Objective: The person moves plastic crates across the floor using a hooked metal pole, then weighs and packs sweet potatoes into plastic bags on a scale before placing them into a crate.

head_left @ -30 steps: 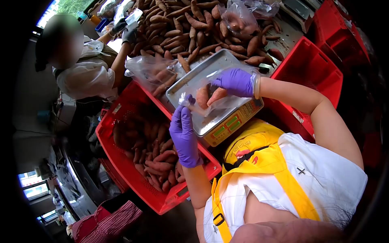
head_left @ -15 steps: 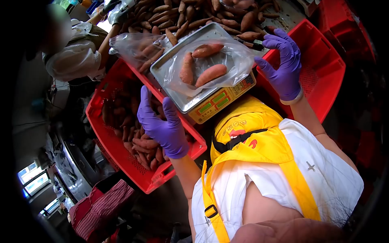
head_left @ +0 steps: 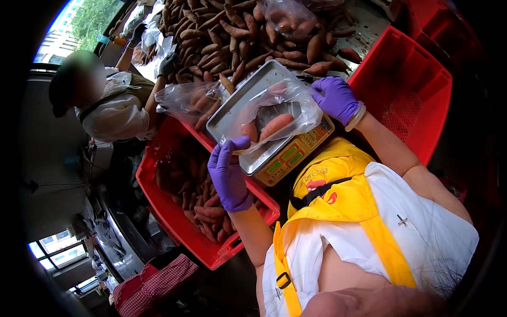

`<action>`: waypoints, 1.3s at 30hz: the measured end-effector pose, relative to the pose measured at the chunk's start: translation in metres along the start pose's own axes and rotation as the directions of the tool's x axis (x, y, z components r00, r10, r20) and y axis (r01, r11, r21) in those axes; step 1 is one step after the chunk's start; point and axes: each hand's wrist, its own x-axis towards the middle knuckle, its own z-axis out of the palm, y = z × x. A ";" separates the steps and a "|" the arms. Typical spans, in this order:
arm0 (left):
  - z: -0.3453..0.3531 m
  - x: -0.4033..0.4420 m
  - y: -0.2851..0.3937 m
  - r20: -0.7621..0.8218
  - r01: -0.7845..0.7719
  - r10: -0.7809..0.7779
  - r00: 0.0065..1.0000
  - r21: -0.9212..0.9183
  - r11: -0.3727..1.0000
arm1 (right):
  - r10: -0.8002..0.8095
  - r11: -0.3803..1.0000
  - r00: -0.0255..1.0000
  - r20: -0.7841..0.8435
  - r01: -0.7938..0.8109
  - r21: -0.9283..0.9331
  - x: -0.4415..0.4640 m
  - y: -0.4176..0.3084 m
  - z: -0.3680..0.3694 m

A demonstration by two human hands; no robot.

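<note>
The clear bag (head_left: 308,111) is pinched at 2 edges by the closed fingers of the left hand (head_left: 227,177) and the right hand (head_left: 338,100). Between them, over the scale (head_left: 224,122), the foremost bagged sweet potato (head_left: 277,126) is aligned roughly hand to hand, nearer the left.

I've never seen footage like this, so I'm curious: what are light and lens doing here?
Head view: black curved borders suggest a wide lens; head view: the upper-left glass window is very bright; head view: pale glare marks the clear plastic bag over the silver metal scale tray; head view: the left red plastic crate of reddish sweet potatoes is shadowed inside.
</note>
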 end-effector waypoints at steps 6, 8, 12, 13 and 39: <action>0.051 0.027 0.014 0.219 -0.048 0.033 0.975 0.064 0.997 | -0.486 -0.194 0.822 0.297 -0.433 0.880 0.044 -0.057 -0.042; 0.060 0.029 0.007 0.198 -0.134 0.085 0.976 0.248 0.959 | -0.476 0.031 0.859 0.186 -0.194 0.980 0.051 -0.069 -0.034; 0.051 0.029 -0.004 0.047 -0.128 0.119 0.992 0.330 0.935 | -0.374 0.926 0.917 -0.141 0.377 -0.008 0.020 -0.093 0.023; 0.058 0.023 0.000 0.063 -0.108 0.094 0.994 0.274 0.956 | -0.362 0.920 0.930 -0.071 0.343 -0.190 0.012 -0.101 0.022; 0.010 0.058 -0.026 0.097 0.145 -0.205 0.974 0.429 0.892 | -0.370 0.447 0.925 0.092 0.090 0.890 0.044 -0.077 0.034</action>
